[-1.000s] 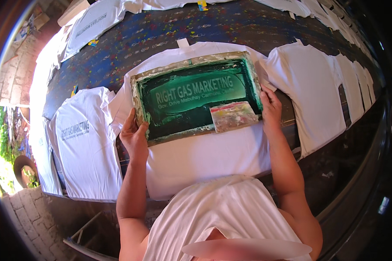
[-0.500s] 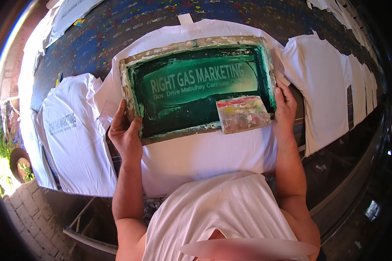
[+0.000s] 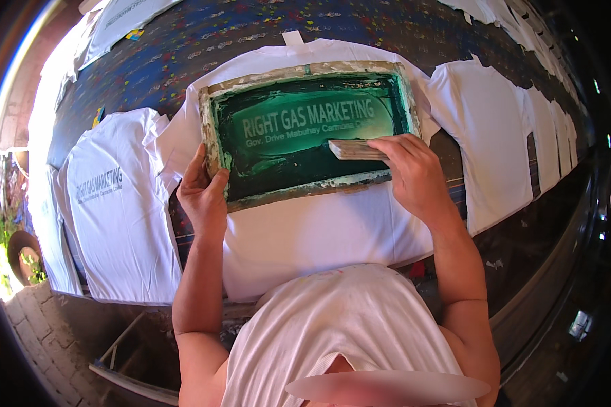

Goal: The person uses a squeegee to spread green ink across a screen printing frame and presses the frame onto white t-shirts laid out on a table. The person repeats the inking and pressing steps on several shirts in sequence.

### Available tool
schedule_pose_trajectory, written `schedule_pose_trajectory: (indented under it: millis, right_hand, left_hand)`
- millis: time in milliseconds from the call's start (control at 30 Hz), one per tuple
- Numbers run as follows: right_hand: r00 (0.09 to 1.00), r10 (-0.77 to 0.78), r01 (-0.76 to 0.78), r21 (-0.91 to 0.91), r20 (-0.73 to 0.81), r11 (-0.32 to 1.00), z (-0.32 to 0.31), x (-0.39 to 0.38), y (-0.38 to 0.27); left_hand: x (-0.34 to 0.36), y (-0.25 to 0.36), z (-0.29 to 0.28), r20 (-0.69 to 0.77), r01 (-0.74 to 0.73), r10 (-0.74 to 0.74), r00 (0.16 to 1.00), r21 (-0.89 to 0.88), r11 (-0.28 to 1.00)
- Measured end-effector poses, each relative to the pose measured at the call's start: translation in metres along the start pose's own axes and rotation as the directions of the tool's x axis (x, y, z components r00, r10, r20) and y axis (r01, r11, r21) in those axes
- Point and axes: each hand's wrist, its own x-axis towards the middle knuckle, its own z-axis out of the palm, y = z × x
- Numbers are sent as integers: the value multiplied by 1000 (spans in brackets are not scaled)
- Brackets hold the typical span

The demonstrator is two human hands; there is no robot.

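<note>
A wooden-framed printing screen with green mesh and pale lettering lies on a white T-shirt spread before me. My left hand grips the left side of the frame near its lower corner, thumb on top. In my right hand is a squeegee with a flat wooden body, tilted up over the lower right of the mesh. Whether its blade touches the mesh cannot be made out. Ink in the screen looks dark along the lower part and thinner around the lettering.
To the left lies a white T-shirt with dark printing. Plain white T-shirts line the right side. The long dark table is speckled with paint. A metal bar runs low at the left, above a paved floor.
My right hand has left the frame's right side and taken up the squeegee that was lying on the lower right edge. The left hand keeps its hold on the frame.
</note>
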Motion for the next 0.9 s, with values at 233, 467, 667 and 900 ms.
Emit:
schedule_pose_trajectory:
  millis: [233, 467, 667, 900]
  right_hand:
    - [979, -141, 114, 177, 146, 978, 11, 53, -28]
    - [981, -172, 160, 131, 87, 978, 61, 137, -43]
    - [954, -267, 261, 63, 140, 963, 72, 144, -42]
    - [935, -324, 327, 8, 145, 945, 62, 72, -68]
  left_hand:
    - [0, -2, 2, 20, -16, 15, 1000, 43, 999]
    - [1, -7, 0, -43, -76, 86, 995, 207, 975]
    - [1, -14, -2, -44, -142, 168, 985, 351, 925]
    - [0, -14, -2, -44, -162, 186, 981, 328, 931]
